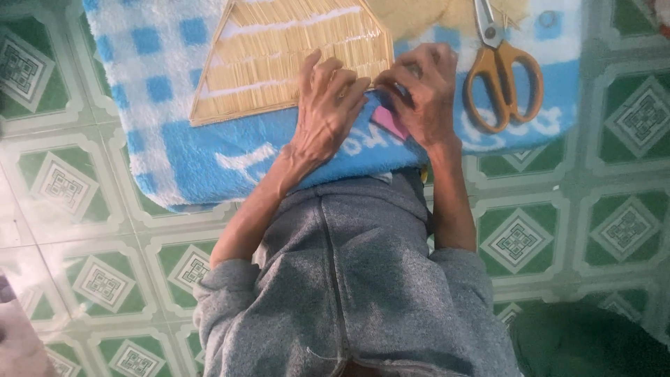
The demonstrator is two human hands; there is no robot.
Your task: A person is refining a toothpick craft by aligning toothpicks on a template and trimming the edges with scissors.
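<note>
A flat woven straw panel [279, 56] with a pointed top lies on a blue and white fluffy towel [174, 139]. My left hand [328, 108] rests on the panel's lower right edge, fingers bent and pressing it down. My right hand [422, 91] is just beside it, its fingertips pinched at the panel's right corner. A small pink piece [389, 122] lies on the towel under my right hand, partly hidden. Both forearms come out of grey sleeves.
Orange-handled scissors [502, 77] lie shut on the towel right of my right hand. More loose straw material [447, 14] sits at the towel's far edge. Green and white patterned floor tiles [70, 181] surround the towel. A dark green object [586, 342] is at the lower right.
</note>
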